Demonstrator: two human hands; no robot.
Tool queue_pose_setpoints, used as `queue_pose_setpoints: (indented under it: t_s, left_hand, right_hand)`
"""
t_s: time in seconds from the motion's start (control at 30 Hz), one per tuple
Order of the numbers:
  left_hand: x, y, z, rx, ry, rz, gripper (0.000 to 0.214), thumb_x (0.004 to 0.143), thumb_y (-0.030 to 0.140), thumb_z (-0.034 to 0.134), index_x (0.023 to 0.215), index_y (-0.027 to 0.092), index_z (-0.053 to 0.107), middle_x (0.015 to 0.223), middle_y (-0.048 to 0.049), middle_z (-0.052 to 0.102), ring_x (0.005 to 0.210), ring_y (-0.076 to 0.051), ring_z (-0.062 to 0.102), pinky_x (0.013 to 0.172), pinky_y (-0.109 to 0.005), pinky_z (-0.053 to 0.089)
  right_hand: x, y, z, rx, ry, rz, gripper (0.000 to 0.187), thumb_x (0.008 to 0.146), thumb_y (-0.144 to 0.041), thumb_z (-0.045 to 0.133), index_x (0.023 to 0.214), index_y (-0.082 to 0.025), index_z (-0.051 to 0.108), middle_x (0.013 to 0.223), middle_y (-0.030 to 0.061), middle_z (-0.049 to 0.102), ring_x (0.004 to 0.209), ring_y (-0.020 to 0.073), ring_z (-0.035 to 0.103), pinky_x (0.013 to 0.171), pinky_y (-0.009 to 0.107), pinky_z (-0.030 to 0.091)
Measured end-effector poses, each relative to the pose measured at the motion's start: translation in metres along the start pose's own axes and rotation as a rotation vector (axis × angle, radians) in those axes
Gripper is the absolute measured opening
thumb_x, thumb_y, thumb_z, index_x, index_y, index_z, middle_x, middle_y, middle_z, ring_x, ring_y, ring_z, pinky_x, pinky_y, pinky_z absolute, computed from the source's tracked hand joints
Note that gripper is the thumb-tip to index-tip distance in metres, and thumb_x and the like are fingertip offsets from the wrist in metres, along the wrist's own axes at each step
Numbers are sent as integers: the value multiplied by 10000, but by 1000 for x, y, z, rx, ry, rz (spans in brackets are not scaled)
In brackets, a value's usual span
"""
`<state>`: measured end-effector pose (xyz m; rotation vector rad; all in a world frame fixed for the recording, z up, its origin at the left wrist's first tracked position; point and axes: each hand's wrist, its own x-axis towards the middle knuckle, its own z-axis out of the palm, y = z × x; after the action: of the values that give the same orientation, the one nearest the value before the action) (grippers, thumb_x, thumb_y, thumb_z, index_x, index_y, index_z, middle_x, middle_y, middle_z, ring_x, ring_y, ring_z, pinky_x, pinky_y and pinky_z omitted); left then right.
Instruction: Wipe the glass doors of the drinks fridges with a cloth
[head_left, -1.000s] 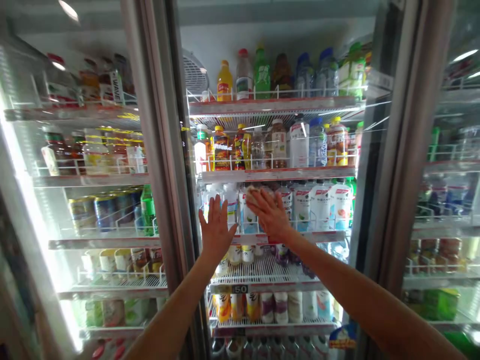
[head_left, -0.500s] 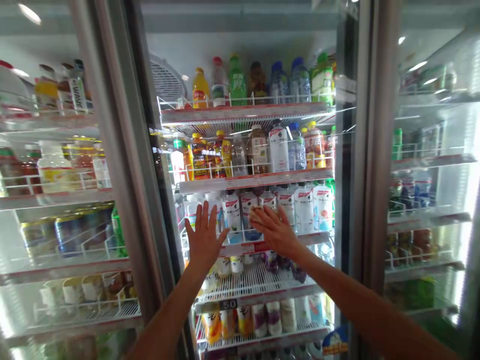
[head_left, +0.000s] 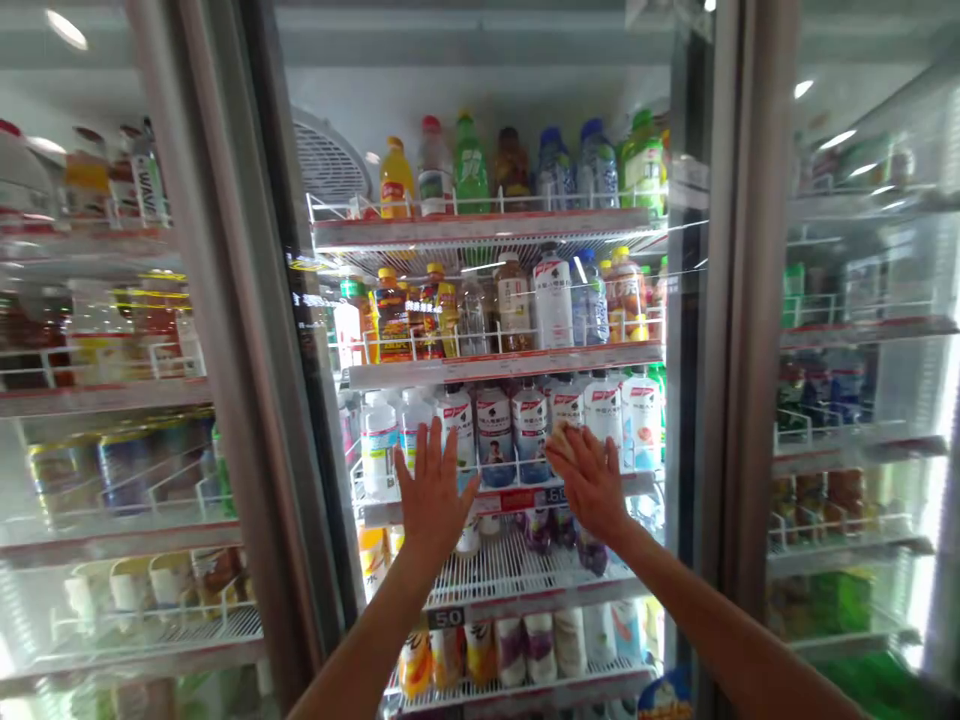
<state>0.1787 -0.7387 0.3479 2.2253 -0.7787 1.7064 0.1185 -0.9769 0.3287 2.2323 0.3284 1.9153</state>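
I face a drinks cooler with glass doors. My left hand [head_left: 435, 492] lies flat on the middle glass door [head_left: 487, 150], fingers stretched upward and holding nothing. My right hand [head_left: 594, 485] rests on the same pane to the right, pressing a small pale cloth [head_left: 561, 441] under its fingertips. Behind the glass at hand height stands a row of white bottles with red-topped labels [head_left: 495, 430] on a wire shelf [head_left: 502, 365].
A dark door frame [head_left: 300, 400] runs down the left of the pane and a wide metal post [head_left: 742, 350] stands on the right. Further shelves hold juice bottles [head_left: 396, 180], cans [head_left: 127, 465] and cups [head_left: 131, 585]. Side doors reflect ceiling lights.
My right hand has slid right and slightly down across the glass with the cloth. My left hand has shifted a little to the right and down. The view has panned.
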Motion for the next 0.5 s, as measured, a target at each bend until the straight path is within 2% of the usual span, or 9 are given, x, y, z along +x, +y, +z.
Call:
queue_pose_setpoints:
  t_s: [0.07, 0.2, 0.27, 0.33, 0.43, 0.5]
  left_hand:
    - [0, 11, 3, -9, -5, 24, 669, 862, 403, 495, 1428, 153, 242, 1470, -160, 299, 1399, -281, 162, 1120, -546, 71]
    - [3, 24, 11, -23, -12, 9, 680, 840, 413, 531, 1408, 128, 289, 1472, -180, 285, 1397, -308, 152, 1115, -559, 69]
    - [3, 26, 13, -25, -14, -12, 683, 839, 419, 532, 1410, 134, 286, 1476, -180, 274, 1396, -312, 151, 1113, -566, 75]
    - [2, 27, 15, -28, -16, -27, 684, 843, 418, 526, 1416, 144, 273, 1478, -174, 273, 1397, -311, 153, 1111, -571, 74]
    - [1, 28, 14, -37, -19, -35, 693, 844, 413, 523, 1426, 156, 249, 1483, -166, 265, 1396, -309, 155, 1113, -570, 69]
    - [0, 30, 14, -43, -23, -41, 700, 844, 408, 525, 1432, 162, 233, 1487, -163, 256, 1396, -308, 154, 1115, -567, 70]
  right_hand:
    - [6, 11, -2, -12, -2, -9, 452, 853, -158, 433, 1272, -311, 501, 1490, 14, 291, 1382, 222, 229, 1120, 488, 142]
    - [63, 57, -6, -87, 131, 247, 422, 847, -187, 432, 1253, -249, 529, 1502, 67, 251, 1372, 256, 248, 1077, 512, 221]
    - [69, 71, -9, -110, 157, 309, 417, 847, -196, 426, 1248, -233, 534, 1505, 83, 240, 1371, 262, 247, 1061, 513, 248]
    - [43, 70, -13, -106, 122, 280, 415, 853, -190, 420, 1250, -233, 531, 1507, 83, 235, 1372, 260, 245, 1063, 507, 253]
    - [-29, 57, -20, -93, 23, 179, 448, 854, -156, 425, 1284, -258, 492, 1511, 69, 230, 1370, 257, 255, 1079, 502, 241]
    - [-60, 56, -24, -101, -22, 121, 480, 848, -146, 439, 1301, -303, 467, 1513, 36, 230, 1370, 246, 261, 1093, 494, 229]
